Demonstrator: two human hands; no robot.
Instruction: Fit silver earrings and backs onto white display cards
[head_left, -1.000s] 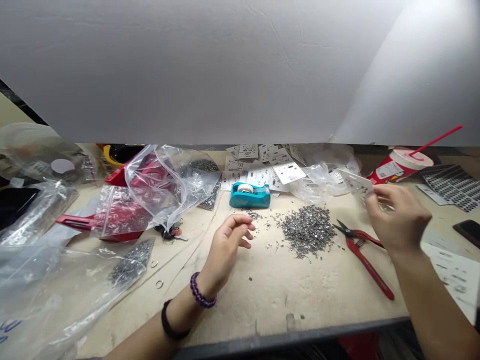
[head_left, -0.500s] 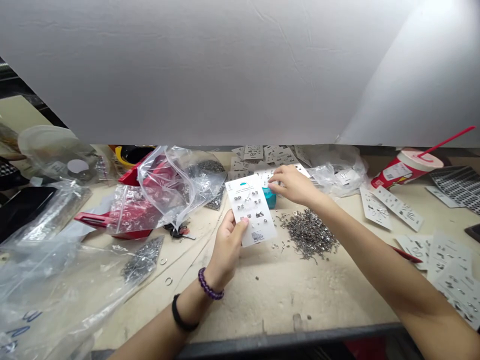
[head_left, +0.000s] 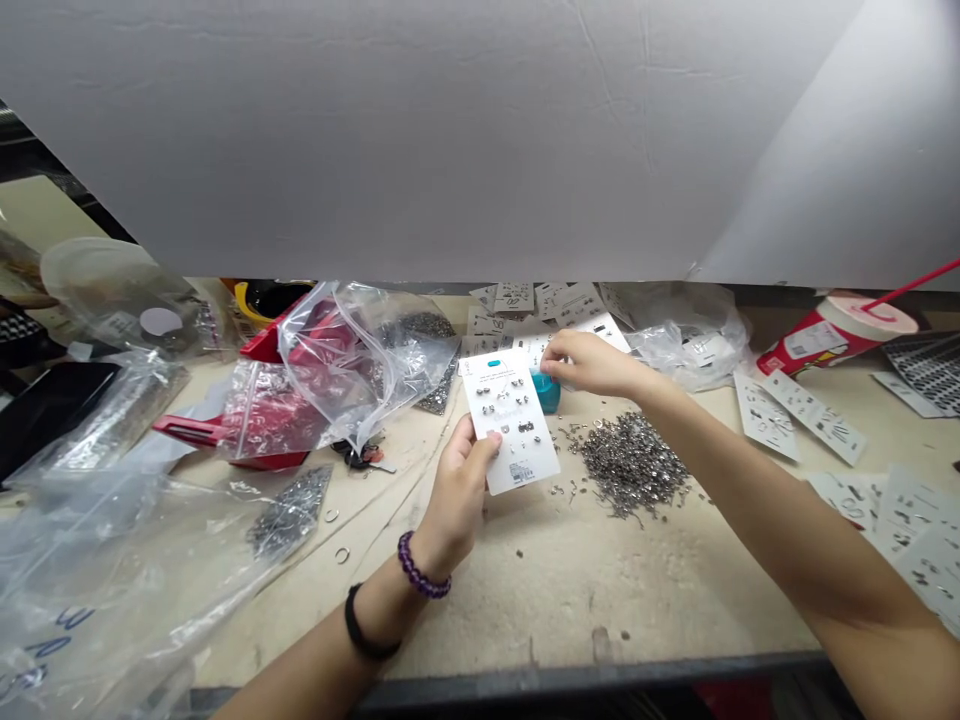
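Observation:
My left hand [head_left: 466, 475] pinches the lower left edge of a white earring card [head_left: 510, 420], thumb on its front. Several pairs of small dark metal earrings sit in rows on the card, with a hang slot at its top. Just right of the card, my right hand [head_left: 581, 362] is over a teal container [head_left: 548, 392], its fingers drawn together at the rim. Whether a small piece is between those fingertips is hidden. A heap of tiny metal earring parts [head_left: 634, 462] lies on the table below my right forearm.
Clear plastic bags [head_left: 360, 370] and red scoops [head_left: 191, 430] crowd the left side. Filled cards [head_left: 765, 415] lie at the right, near a red paper cup [head_left: 832, 335] with a straw. More cards [head_left: 514, 297] are at the back, below a white panel [head_left: 450, 140].
My right hand has lowered slightly onto the teal container, and its fingers have come together. The card in my left hand is a little more upright. The view has shifted slightly.

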